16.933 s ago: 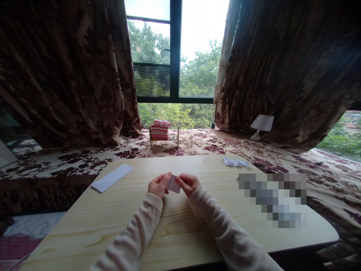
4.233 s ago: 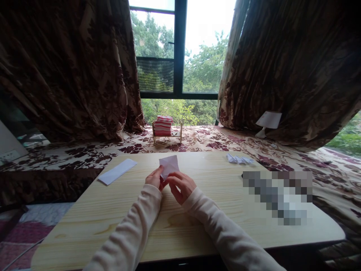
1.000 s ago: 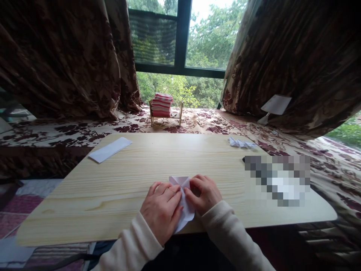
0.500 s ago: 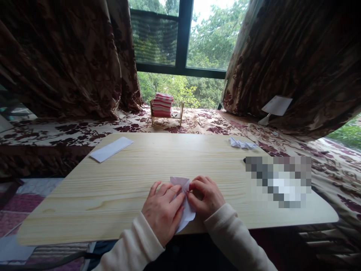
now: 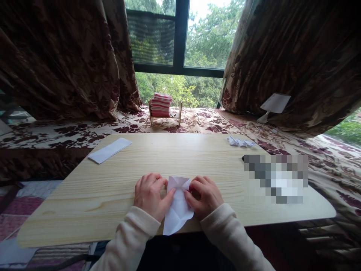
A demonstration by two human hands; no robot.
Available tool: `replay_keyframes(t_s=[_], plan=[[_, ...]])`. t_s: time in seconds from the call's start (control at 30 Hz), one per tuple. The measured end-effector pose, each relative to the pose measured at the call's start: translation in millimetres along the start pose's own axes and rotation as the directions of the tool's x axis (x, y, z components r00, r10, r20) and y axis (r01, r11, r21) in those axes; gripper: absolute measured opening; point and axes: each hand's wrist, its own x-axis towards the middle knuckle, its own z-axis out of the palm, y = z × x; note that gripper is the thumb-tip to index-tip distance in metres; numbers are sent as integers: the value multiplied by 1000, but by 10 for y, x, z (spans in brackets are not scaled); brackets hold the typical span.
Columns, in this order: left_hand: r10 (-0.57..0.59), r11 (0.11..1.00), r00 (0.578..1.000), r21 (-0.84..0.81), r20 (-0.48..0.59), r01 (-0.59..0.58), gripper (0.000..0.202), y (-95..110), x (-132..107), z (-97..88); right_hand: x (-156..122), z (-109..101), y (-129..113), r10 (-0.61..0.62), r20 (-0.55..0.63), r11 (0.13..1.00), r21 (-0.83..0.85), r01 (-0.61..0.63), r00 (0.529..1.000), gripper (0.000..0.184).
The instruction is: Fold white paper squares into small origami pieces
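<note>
A creased white sheet of paper lies at the table's front edge, between my two hands. Its top part is folded and its lower end is loose, reaching the edge. My left hand pinches the paper's left side between thumb and fingers. On the opposite side, my right hand has its thumb and curled fingers closed on the paper's right edge. Both hands rest on the wooden table.
A stack of folded white paper lies at the table's far left. Several small folded paper pieces sit at the far right, behind a pixelated patch. Beyond stand a small rack with striped cloths and a lamp.
My left hand has drawn back to the left, off the paper's middle, and more of the sheet shows. My right hand stays at the right edge. The view has shifted slightly.
</note>
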Motion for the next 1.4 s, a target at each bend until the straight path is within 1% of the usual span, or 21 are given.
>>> replay_keyframes(t_s=[0.1,0.23,0.3,0.43,0.53,0.67,0.73,0.93,1.03,1.13,1.27,1.4], plan=[[-17,998,1000,-54,9,17,7,59,10,60,-5,5,11,0,0,1000,9,0,1000,16],[14,998,1000,-68,1,-13,3,62,-1,113,-5,8,22,1,3,1000,7,-1,1000,16],[41,997,999,-65,-31,-43,3,57,-6,144,-4,7,23,-3,4,1000,9,3,1000,15],[140,990,986,-22,-89,-143,8,78,-3,182,-3,1,20,-6,10,1000,25,6,1000,10],[163,986,983,-1,-83,-164,13,107,-1,153,-3,-2,13,-15,22,999,44,14,1000,5],[177,984,984,10,7,-177,16,126,-9,73,-1,-1,4,-36,36,998,49,34,999,4],[187,982,982,20,35,-188,18,130,-14,48,0,-3,3,-60,40,997,55,57,997,5],[189,981,981,39,29,-190,19,139,-12,58,2,-20,6,-139,64,989,62,135,988,12],[185,983,981,7,57,-185,18,108,-17,49,3,-35,-2,-160,93,987,30,158,983,10],[180,983,980,-53,81,-177,10,38,-50,-1,8,-51,-14,-166,107,986,5,166,980,11],[205,977,977,-67,60,-201,13,-55,-121,-81,15,-67,-23,-175,117,984,1,176,978,12],[274,960,962,-56,3,-273,16,-89,-157,-78,17,-82,-39,-166,139,986,-4,168,976,13]])
